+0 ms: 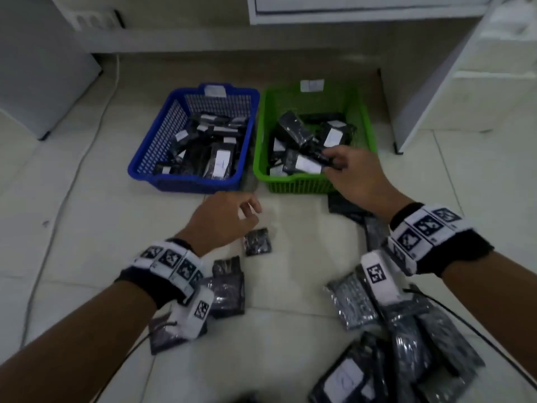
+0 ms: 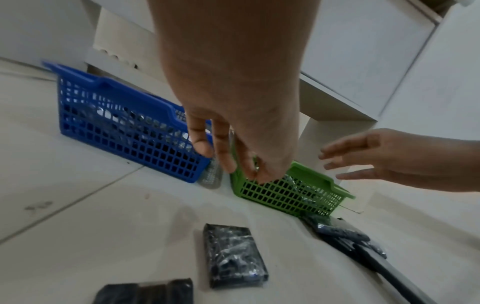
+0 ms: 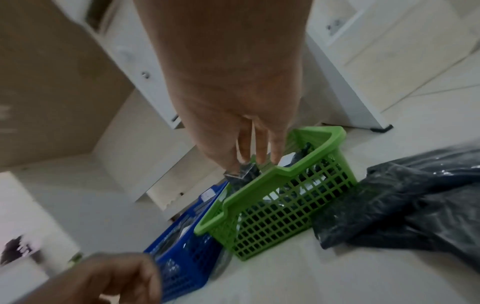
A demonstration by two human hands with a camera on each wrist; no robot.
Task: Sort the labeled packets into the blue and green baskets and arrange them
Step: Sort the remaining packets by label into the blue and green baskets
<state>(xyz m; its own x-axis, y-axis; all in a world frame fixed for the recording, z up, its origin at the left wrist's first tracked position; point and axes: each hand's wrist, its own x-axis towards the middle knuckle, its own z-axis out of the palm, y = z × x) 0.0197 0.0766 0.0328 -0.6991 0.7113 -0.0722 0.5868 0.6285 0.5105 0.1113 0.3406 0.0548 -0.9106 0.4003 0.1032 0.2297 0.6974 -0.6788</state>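
The blue basket [image 1: 162, 132] [image 2: 116, 131] [image 3: 187, 267] and the green basket [image 1: 296, 184] [image 2: 285, 193] [image 3: 272, 205] stand side by side on the floor. Both hold black packets with white labels. My right hand [image 1: 334, 159] [image 3: 249, 164] is over the green basket's front right corner and pinches a black packet [image 1: 321, 157] [image 3: 242, 173] between thumb and fingers. Hovering in front of the baskets, my left hand [image 1: 252, 210] [image 2: 228, 162] holds nothing, its fingers loose. Just below it lies a small black packet [image 1: 258, 242] [image 2: 233, 255].
Several loose packets are heaped at the lower right [image 1: 406, 330], and others lie under my left wrist [image 1: 226, 289] and beside the green basket [image 1: 345, 206] [image 3: 402, 205]. White cabinets [image 1: 450, 82] stand behind and to the right. A white cable [image 1: 72, 184] runs along the floor on the left.
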